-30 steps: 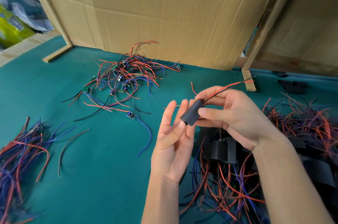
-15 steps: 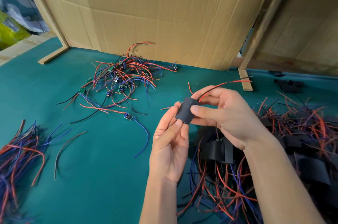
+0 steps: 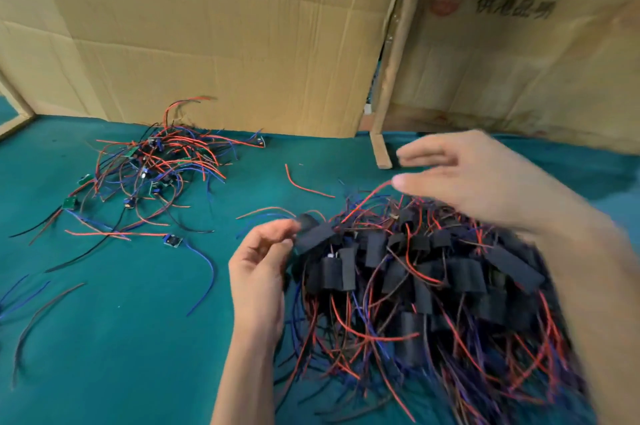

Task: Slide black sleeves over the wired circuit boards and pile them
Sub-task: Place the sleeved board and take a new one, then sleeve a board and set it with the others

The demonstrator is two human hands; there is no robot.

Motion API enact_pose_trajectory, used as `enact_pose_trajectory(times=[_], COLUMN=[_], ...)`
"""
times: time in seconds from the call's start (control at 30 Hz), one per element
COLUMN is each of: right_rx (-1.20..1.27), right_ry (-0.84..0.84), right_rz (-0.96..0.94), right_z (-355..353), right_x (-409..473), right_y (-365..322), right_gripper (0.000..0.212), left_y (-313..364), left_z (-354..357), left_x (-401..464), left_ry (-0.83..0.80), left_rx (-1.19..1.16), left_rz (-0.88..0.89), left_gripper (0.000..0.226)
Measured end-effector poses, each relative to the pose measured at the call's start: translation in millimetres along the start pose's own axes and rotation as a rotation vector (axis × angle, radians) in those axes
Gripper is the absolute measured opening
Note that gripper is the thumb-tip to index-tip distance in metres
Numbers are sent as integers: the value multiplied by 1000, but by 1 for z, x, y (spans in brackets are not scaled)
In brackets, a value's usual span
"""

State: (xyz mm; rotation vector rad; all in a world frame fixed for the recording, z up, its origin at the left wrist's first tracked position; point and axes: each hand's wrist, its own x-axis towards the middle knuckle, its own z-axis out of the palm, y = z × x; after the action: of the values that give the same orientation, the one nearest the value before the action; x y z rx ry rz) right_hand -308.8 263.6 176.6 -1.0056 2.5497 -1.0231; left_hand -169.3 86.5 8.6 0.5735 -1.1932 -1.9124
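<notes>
Green cloth (image 3: 138, 338) covered the bench, with cardboard (image 3: 214, 29) standing upright along its far edge.

Your left hand (image 3: 258, 272) rested palm up at the left edge of the pile (image 3: 426, 282). Its fingers were loosely curled, and the fingertips (image 3: 287, 227) met the end of a sleeve (image 3: 313, 234). Motion blur hid whether they pinched it or only touched it. That sleeve lay on the pile's near-left rim, tilted, with red and blue leads trailing from it.

Your right hand (image 3: 485, 178) hovered above the far side of the pile, palm down. Its fingers were straight and slightly spread, pointed left, and held nothing. It was blurred.

The pile lay between and below your two hands. It consisted of many black sleeves crossed by red, blue and dark wires, which fanned toward the near right edge of the view.

Well apart, at far left near the cardboard, lay a heap of boards (image 3: 152, 164). These were small green and blue boards tangled in red, blue and black wires. One board (image 3: 172, 241) lay alone nearer you, with a blue wire curving from it toward the near side. A red wire (image 3: 304, 187) lay loose between the heap and the pile.

A wooden post (image 3: 391, 78) stood at the seam between two cardboard panels. Its foot rested on the cloth just beside your right fingertips in the view. Printed characters (image 3: 516, 8) marked the right panel; they were too blurred to read.
</notes>
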Motion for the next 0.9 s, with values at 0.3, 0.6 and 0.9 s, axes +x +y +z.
enact_pose_trajectory(times=[0.3,0.6,0.9], right_rx=[-232,-436,-650], right_ry=[-60,-34,-81], right_rz=[586,391,372], right_z=[-64,-32,-79], right_x=[-18,-53,8], right_y=[166,159,146], right_gripper=[19,22,29], left_y=[3,4,0], left_z=[10,8,1], left_x=[-26,-58,-58], left_ry=[-263,-350,-298], left_rx=[578,776,717], left_rz=[19,176,218], left_gripper=[45,47,39])
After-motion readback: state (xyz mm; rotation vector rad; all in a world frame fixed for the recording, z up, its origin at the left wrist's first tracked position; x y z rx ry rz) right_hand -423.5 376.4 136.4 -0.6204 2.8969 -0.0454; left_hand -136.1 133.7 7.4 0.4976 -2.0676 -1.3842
